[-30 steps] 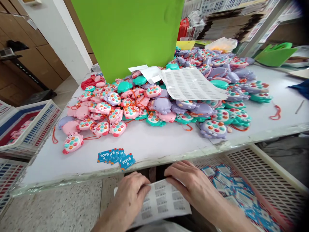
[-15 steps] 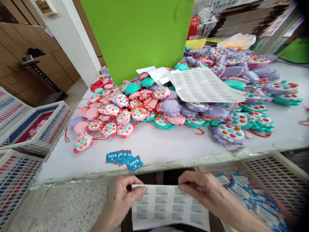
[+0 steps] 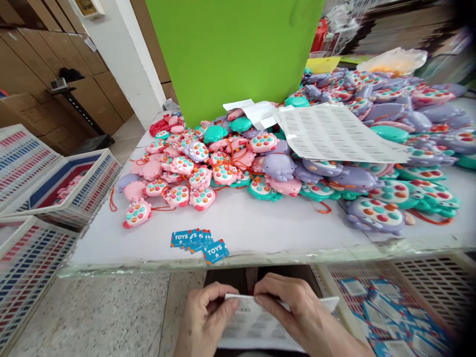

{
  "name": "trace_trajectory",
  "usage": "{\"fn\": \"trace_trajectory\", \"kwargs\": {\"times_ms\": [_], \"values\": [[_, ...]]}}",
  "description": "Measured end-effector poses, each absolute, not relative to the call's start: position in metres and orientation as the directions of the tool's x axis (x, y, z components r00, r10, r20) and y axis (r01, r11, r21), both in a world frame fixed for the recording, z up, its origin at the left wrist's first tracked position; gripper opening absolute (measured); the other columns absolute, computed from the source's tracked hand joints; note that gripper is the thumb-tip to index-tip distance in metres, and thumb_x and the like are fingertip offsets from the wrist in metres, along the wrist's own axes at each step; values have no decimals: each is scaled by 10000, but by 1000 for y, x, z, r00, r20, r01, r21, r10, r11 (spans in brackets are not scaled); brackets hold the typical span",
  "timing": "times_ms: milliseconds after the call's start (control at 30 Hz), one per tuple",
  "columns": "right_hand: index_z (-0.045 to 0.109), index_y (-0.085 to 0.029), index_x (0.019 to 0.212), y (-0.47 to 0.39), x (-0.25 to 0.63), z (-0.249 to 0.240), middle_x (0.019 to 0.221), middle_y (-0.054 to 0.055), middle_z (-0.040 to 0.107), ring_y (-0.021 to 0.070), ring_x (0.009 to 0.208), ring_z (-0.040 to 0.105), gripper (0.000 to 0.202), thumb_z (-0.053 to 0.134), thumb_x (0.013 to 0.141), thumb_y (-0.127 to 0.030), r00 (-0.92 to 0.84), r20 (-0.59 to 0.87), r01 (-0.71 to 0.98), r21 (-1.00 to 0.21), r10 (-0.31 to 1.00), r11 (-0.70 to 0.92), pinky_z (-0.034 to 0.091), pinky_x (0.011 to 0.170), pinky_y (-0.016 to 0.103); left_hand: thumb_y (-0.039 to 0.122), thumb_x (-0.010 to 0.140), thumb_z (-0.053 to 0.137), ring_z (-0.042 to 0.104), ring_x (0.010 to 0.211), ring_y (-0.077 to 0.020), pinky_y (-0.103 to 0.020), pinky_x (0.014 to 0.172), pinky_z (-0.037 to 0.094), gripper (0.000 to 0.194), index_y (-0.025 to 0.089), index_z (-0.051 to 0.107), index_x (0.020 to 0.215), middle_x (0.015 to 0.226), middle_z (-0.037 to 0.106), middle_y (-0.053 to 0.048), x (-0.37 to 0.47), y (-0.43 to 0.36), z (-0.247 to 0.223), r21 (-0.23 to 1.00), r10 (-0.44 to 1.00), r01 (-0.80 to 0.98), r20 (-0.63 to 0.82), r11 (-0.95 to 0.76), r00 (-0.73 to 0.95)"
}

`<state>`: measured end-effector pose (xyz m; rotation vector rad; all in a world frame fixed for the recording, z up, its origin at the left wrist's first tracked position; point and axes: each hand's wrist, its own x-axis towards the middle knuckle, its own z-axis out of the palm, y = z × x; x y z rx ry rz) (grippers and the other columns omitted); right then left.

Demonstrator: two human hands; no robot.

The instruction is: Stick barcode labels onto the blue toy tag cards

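Note:
A white sheet of printed labels (image 3: pixel 256 325) is held over my lap, below the table's front edge. My left hand (image 3: pixel 211 312) pinches its upper left corner between thumb and fingers. Along the same top edge, my right hand (image 3: pixel 290 307) grips the sheet with thumb and bent fingers, and covers part of it. The sheet is tilted, so its print shows only faintly. Blue TOYS cards (image 3: pixel 216 251) lie overlapping near the front of the table. Another label sheet (image 3: pixel 340 131) rests on a heap of pink, purple and green animal toys (image 3: pixel 278 167).
The white table (image 3: pixel 111 250) has a worn front edge between the toys and my hands. A green board (image 3: pixel 234 54) stands behind. Plastic baskets stand at left (image 3: pixel 37 277), and one with blue cards (image 3: pixel 386 305) sits low at right.
My right hand has moved left along the sheet's top edge, closer to my left hand. The sheet has tipped and shows less of its print. The whole view has shifted slightly.

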<state>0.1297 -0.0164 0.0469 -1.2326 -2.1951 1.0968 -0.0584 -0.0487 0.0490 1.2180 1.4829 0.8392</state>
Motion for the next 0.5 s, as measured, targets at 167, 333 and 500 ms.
{"fn": "trace_trajectory", "kwargs": {"times_ms": [167,333,500], "values": [[601,-203,760,-18,124,39,726,-13,665,128,625,636,191,473,895,-163,-545,5,574,-727,839,377,487,593,204,382,820,588,619,618,-158,-177,556,451,246,169,705,779,671,685,-28,-68,-56,39,917,966,309,-257,250,-21],[607,-211,1055,11,104,36,1028,57,698,189,928,663,223,476,888,-145,-645,191,548,-559,740,622,541,779,290,396,880,494,646,690,-175,-192,613,478,278,180,656,818,769,689,-48,-87,-62,34,892,989,428,-134,146,-59],[475,-123,1282,36,86,14,1345,140,513,279,1259,448,409,476,873,-104,-825,216,469,-253,521,847,467,947,474,442,895,442,648,697,-166,-189,650,462,316,217,648,812,772,698,-27,-92,-68,30,856,996,514,-15,55,-83]]}}
